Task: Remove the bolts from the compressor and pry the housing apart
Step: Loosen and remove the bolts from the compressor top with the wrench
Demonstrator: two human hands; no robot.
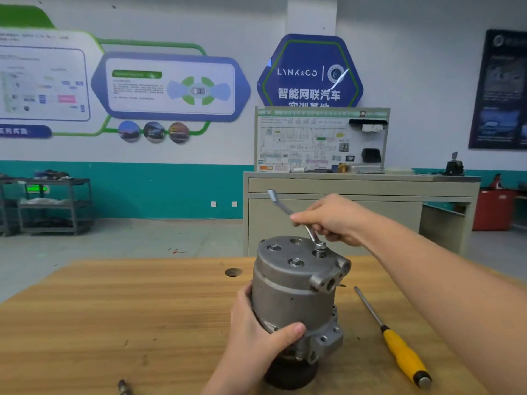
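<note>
Left hand (pixel 256 334) grips the grey cast-metal compressor (pixel 296 297), right hand (pixel 330 220) pinches a steel spanner (pixel 288 212) on its far-right bolt (pixel 320 246), and a yellow-handled screwdriver (pixel 396 340) lies right on the wooden table (pixel 114 323).

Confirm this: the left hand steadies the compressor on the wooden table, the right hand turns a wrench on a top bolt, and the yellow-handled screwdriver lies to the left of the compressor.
One thing is wrong. The head view shows the screwdriver lying to the right of the compressor, not the left. The rest holds: the left hand steadies the compressor on the table, and the right hand holds the wrench on a top bolt.
</note>
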